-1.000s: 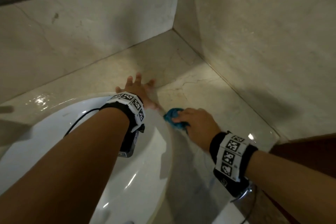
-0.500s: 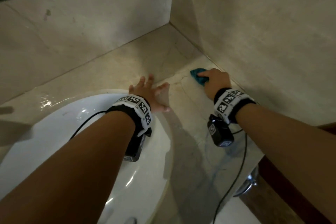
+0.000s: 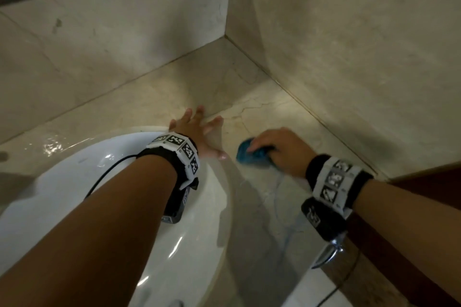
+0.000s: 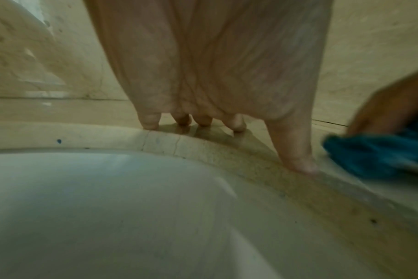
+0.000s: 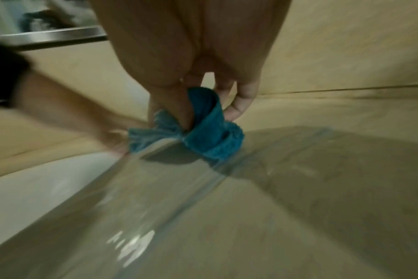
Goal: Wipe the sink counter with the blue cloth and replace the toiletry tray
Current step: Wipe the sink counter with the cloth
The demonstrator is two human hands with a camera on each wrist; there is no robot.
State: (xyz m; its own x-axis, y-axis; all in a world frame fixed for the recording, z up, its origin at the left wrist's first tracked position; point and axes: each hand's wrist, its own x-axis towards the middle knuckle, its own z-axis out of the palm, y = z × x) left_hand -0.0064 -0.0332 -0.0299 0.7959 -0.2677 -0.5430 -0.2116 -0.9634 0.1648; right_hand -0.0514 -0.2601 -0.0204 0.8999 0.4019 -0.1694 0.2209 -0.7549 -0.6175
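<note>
My right hand (image 3: 277, 148) grips the bunched blue cloth (image 3: 245, 155) and presses it onto the beige marble counter (image 3: 262, 104), just right of the sink. In the right wrist view the blue cloth (image 5: 203, 136) is folded round my fingers (image 5: 239, 105), with a wet streak trailing behind it. My left hand (image 3: 199, 129) lies flat and spread on the counter at the sink's far rim; its fingertips (image 4: 298, 164) press on the stone beside the cloth (image 4: 370, 154). No toiletry tray is in view.
The white sink basin (image 3: 62, 194) fills the lower left. Marble walls (image 3: 349, 45) meet in a corner behind the counter. A chrome fitting (image 3: 329, 254) sticks out at the counter's near right edge, beside dark wood (image 3: 424, 202). Water glistens on the counter at far left (image 3: 52, 144).
My right hand has drawn the cloth back from the wall corner toward me and left, near the sink rim. The left hand has stayed planted on the counter.
</note>
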